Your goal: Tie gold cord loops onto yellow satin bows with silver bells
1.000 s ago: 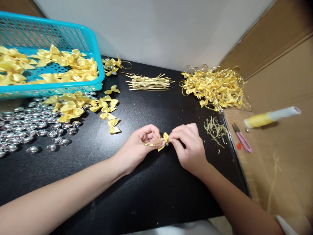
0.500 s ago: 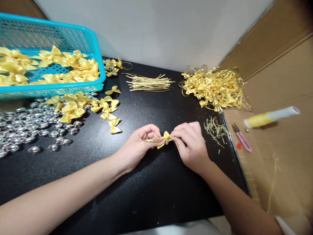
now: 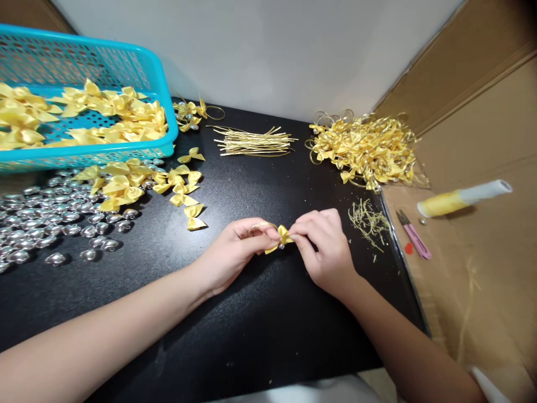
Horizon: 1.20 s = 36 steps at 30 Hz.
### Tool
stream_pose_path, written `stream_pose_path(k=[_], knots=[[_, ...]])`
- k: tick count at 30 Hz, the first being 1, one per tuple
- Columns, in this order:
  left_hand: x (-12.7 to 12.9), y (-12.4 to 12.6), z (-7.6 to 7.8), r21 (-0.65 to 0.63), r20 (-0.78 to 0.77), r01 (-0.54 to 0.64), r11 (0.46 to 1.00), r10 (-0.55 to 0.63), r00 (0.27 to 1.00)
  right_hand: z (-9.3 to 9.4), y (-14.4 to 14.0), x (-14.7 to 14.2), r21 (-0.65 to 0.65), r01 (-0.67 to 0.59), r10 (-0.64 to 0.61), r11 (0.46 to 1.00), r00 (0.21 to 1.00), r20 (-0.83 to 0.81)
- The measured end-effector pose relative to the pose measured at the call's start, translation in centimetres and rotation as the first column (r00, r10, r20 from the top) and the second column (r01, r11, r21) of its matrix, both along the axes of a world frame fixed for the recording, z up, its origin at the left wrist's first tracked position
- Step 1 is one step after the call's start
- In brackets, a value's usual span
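A yellow ribbon bow [image 3: 283, 235] with a small silvery bead under its knot is held between my two hands, above the black table. My left hand [image 3: 239, 243] pinches the bow's left side, and a gold cord loop [image 3: 260, 225] shows over its fingers. The fingertips of my right hand [image 3: 325, 240] are closed on the bow's right tail. Loose yellow bows [image 3: 195, 215] lie on the table to the left. Silver beads [image 3: 54, 215] are spread beyond them. Behind my hands lies a bundle of cut gold cords [image 3: 254, 143].
A turquoise basket [image 3: 165, 137] of yellow bows stands back left. Looped bows [image 3: 364, 148] are heaped back right, with cord scraps [image 3: 369, 221] in front. Pink-handled snips [image 3: 415, 235] and a yellow-and-white roll [image 3: 464, 198] rest on cardboard at right. A white wall [image 3: 268, 61] closes the back.
The gold cord at my left hand has swung from lying straight along the fingers to curving above them. Both hands keep hold of the bow; the view has shifted slightly.
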<state>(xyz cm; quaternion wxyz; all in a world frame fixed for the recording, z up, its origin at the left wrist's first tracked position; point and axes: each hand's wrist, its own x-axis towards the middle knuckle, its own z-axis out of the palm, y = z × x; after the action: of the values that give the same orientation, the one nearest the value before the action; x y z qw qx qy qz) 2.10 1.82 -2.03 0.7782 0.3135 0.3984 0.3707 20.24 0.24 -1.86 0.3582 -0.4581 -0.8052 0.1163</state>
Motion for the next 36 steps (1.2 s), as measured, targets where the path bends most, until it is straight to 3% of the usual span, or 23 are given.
stream_pose_path(k=[22, 36], knots=[[-0.3, -0.1, -0.7, 0.053, -0.068, 0.032, 0.998, -0.029, 0.997, 0.1, 0.2, -0.1, -0.136, -0.031, 0.019, 0.990, 0.996, -0.090], [-0.2, 0.0, -0.9, 0.069, -0.029, 0.075, 0.995, -0.074, 0.997, -0.1, 0.1, -0.3, -0.250, -0.021, -0.029, 0.968, 0.980, -0.195]])
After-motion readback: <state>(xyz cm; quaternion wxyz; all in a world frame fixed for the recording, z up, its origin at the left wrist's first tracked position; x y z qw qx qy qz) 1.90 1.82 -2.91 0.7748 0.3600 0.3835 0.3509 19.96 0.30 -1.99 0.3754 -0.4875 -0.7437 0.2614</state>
